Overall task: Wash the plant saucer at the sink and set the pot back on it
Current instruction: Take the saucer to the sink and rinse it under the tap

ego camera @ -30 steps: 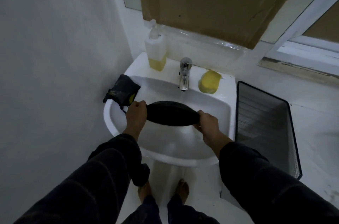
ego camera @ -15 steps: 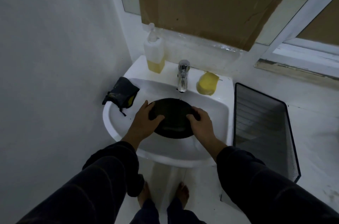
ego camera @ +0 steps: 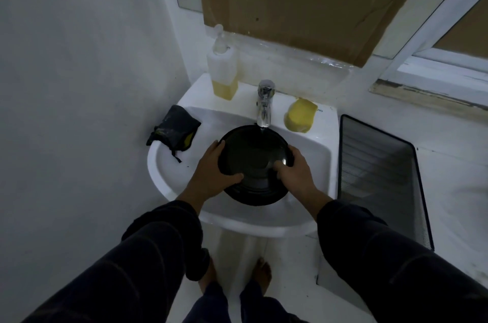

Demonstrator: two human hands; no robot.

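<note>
The black round plant saucer (ego camera: 253, 156) is tilted with its inside facing up toward me, inside the white sink basin (ego camera: 169, 164). A thin stream of water from the chrome tap (ego camera: 264, 103) falls onto its far rim. My left hand (ego camera: 214, 172) grips the saucer's left edge, thumb lying across its near rim. My right hand (ego camera: 295, 172) holds the right edge, with its thumb pressed on the inner surface. No pot is in view.
A soap bottle (ego camera: 223, 71) with yellow liquid stands at the sink's back left. A yellow sponge (ego camera: 301, 115) lies right of the tap. A dark scrub pad (ego camera: 175, 127) rests on the left rim. A black mesh rack (ego camera: 380, 177) sits to the right. Wall close on the left.
The saucer went from held edge-on above the basin to tipped inside-up under the tap. Both hands shifted from its ends onto its rim, and the right thumb now presses inside.
</note>
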